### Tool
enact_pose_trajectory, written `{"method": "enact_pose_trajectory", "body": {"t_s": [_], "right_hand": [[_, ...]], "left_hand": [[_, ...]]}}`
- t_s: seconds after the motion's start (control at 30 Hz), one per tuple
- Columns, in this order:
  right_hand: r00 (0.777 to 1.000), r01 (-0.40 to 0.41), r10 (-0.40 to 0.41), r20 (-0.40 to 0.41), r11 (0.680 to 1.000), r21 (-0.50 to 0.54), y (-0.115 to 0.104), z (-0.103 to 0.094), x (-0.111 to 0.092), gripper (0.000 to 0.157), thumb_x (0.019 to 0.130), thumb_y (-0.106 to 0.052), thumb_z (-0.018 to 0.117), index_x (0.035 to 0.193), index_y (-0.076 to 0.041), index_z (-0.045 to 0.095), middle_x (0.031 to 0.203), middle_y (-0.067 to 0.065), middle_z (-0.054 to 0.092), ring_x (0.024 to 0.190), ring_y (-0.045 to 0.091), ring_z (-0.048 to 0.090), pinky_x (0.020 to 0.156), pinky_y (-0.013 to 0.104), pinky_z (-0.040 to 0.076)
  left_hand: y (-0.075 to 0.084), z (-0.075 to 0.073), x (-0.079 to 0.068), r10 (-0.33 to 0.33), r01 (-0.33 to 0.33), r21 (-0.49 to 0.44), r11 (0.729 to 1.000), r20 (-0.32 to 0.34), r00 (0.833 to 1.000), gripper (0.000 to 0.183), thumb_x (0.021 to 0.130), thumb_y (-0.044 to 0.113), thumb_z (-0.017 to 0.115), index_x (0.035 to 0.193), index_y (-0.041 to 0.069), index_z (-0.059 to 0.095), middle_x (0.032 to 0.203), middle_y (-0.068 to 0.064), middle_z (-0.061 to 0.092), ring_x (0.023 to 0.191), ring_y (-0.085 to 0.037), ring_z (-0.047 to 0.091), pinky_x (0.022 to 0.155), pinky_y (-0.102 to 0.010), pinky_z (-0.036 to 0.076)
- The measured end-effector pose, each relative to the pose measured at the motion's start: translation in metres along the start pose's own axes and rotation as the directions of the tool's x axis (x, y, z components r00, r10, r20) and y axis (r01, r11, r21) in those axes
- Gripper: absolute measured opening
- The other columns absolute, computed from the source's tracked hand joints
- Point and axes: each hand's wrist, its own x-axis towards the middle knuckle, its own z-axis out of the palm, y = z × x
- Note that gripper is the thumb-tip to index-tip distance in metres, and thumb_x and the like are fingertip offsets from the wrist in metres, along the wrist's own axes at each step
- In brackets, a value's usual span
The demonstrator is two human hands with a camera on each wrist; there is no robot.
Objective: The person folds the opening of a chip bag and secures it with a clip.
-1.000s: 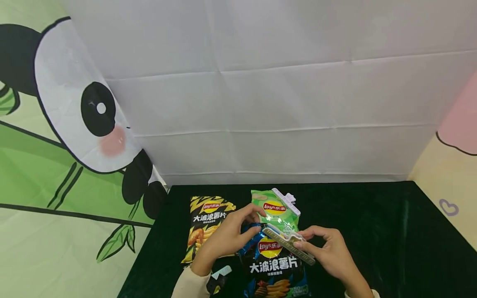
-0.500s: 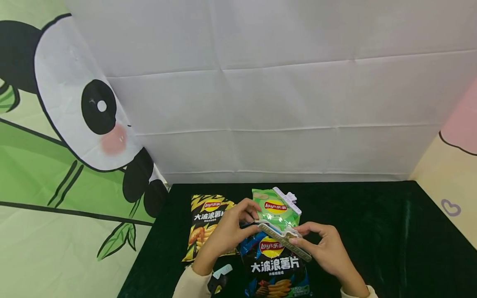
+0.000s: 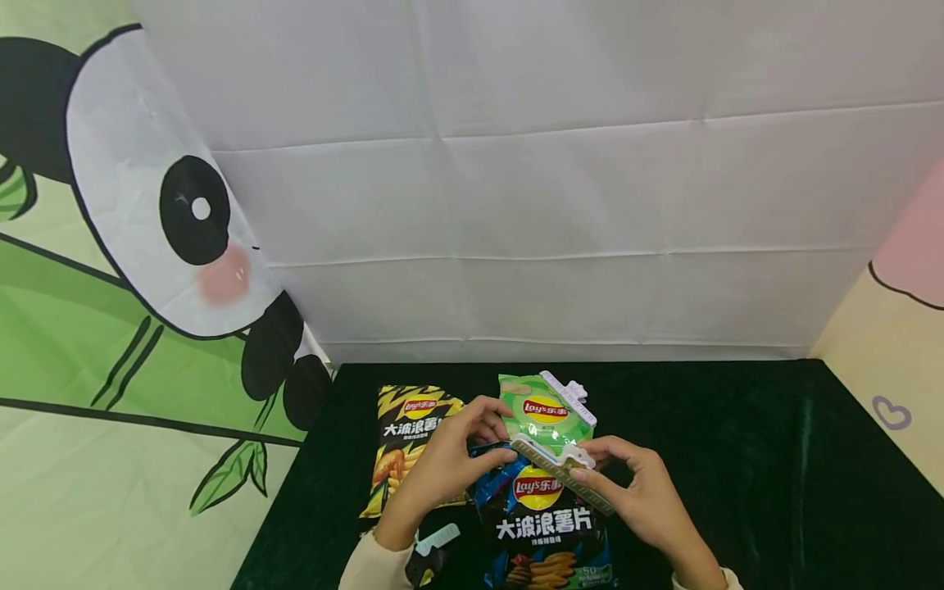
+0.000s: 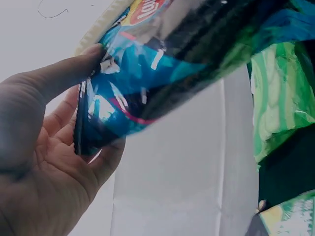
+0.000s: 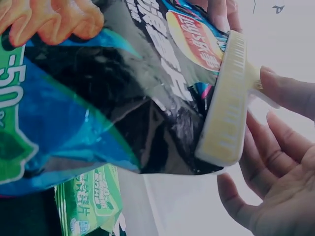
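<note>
My left hand [image 3: 457,451] pinches the top left corner of the black-and-blue chip bag [image 3: 546,537], thumb in front. My right hand [image 3: 640,487] pinches the handle of the pale clip [image 5: 226,103], which slants across the bag's top right corner. The bag is at the near side of the dark table [image 3: 723,459]; the green bag [image 3: 542,419] is just beyond, the yellow-and-black bag [image 3: 401,442] to the left.

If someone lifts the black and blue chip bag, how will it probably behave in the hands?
The black and blue chip bag looks puffed out in the wrist views, so it is probably light for its size. Its shiny film may feel slippery. The top edge, where the pale clip lies along it, should be stiffer than the creased body.
</note>
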Motion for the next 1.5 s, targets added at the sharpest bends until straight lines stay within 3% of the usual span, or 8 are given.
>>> {"method": "enact_pose_trajectory", "body": {"t_s": [0.23, 0.47, 0.67, 0.83, 1.03, 1.23, 1.33, 1.5], "right_hand": [[0.996, -0.076, 0.075, 0.037, 0.997, 0.021, 0.003, 0.001, 0.001, 0.021, 0.085, -0.039, 0.068, 0.103, -0.029, 0.065, 0.085, -0.009, 0.065, 0.085, 0.007, 0.058, 0.084, 0.03, 0.045], [0.984, -0.149, 0.135, 0.115, 0.981, 0.122, 0.011, 0.001, -0.004, 0.024, 0.086, -0.033, 0.068, 0.106, -0.02, 0.064, 0.095, -0.001, 0.066, 0.091, 0.012, 0.06, 0.089, 0.033, 0.045], [0.961, -0.25, 0.228, 0.157, 0.959, 0.133, 0.021, 0.002, -0.017, 0.031, 0.083, -0.033, 0.071, 0.108, -0.018, 0.061, 0.108, 0.003, 0.063, 0.1, 0.016, 0.059, 0.093, 0.038, 0.046], [0.949, -0.29, 0.264, 0.173, 0.946, 0.145, 0.031, 0.009, -0.03, 0.042, 0.08, -0.031, 0.075, 0.116, -0.021, 0.056, 0.125, 0.004, 0.057, 0.111, 0.019, 0.057, 0.093, 0.038, 0.05], [0.923, -0.329, 0.287, 0.257, 0.935, 0.134, 0.044, 0.02, -0.045, 0.066, 0.075, -0.032, 0.078, 0.13, -0.026, 0.041, 0.131, 0.005, 0.053, 0.116, 0.021, 0.055, 0.09, 0.032, 0.047], [0.914, -0.321, 0.283, 0.289, 0.943, 0.092, 0.056, 0.031, -0.058, 0.094, 0.071, -0.032, 0.081, 0.14, -0.023, 0.019, 0.135, 0.017, 0.053, 0.12, 0.033, 0.055, 0.092, 0.042, 0.048], [0.904, -0.341, 0.304, 0.3, 0.937, 0.078, 0.058, 0.037, -0.063, 0.099, 0.072, -0.032, 0.081, 0.142, -0.019, 0.012, 0.133, 0.023, 0.053, 0.117, 0.036, 0.057, 0.092, 0.05, 0.048], [0.893, -0.378, 0.339, 0.297, 0.922, 0.084, 0.06, 0.041, -0.072, 0.098, 0.074, -0.03, 0.079, 0.142, -0.02, 0.009, 0.134, 0.025, 0.052, 0.117, 0.037, 0.056, 0.093, 0.054, 0.047]], "left_hand": [[-0.03, 0.007, -0.019, -0.143, 0.143, -0.034, 0.989, 0.01, 0.99, 0.048, 0.088, 0.045, 0.062, 0.129, 0.028, 0.046, 0.106, 0.006, 0.063, 0.089, -0.01, 0.059, 0.08, -0.025, 0.051], [-0.059, 0.02, -0.053, -0.304, 0.339, -0.12, 0.933, 0.24, 0.922, 0.052, 0.089, 0.045, 0.061, 0.131, 0.019, 0.044, 0.11, -0.004, 0.064, 0.088, -0.009, 0.062, 0.075, -0.022, 0.051], [-0.071, 0.038, -0.068, -0.285, 0.347, -0.126, 0.929, 0.353, 0.891, 0.068, 0.085, 0.041, 0.069, 0.14, 0.016, 0.037, 0.111, -0.003, 0.064, 0.089, -0.005, 0.062, 0.074, -0.022, 0.053], [-0.079, 0.052, -0.073, -0.284, 0.373, -0.197, 0.907, 0.371, 0.884, 0.084, 0.083, 0.038, 0.072, 0.148, 0.021, 0.021, 0.128, -0.007, 0.058, 0.101, -0.01, 0.062, 0.083, -0.027, 0.053], [-0.087, 0.061, -0.076, -0.315, 0.422, -0.221, 0.879, 0.394, 0.863, 0.089, 0.077, 0.035, 0.077, 0.147, 0.034, 0.021, 0.14, -0.005, 0.05, 0.117, -0.02, 0.058, 0.095, -0.043, 0.05], [-0.095, 0.066, -0.081, -0.265, 0.371, -0.213, 0.904, 0.402, 0.876, 0.092, 0.078, 0.034, 0.077, 0.148, 0.034, 0.017, 0.141, -0.007, 0.048, 0.119, -0.02, 0.057, 0.095, -0.04, 0.051], [-0.094, 0.071, -0.084, -0.297, 0.355, -0.102, 0.929, 0.363, 0.883, 0.093, 0.077, 0.043, 0.075, 0.149, 0.031, 0.018, 0.136, -0.007, 0.052, 0.114, -0.014, 0.058, 0.092, -0.036, 0.051], [-0.09, 0.075, -0.085, -0.357, 0.385, -0.026, 0.923, 0.32, 0.878, 0.09, 0.076, 0.04, 0.077, 0.147, 0.026, 0.023, 0.13, -0.007, 0.055, 0.108, -0.017, 0.059, 0.09, -0.042, 0.05]]}}
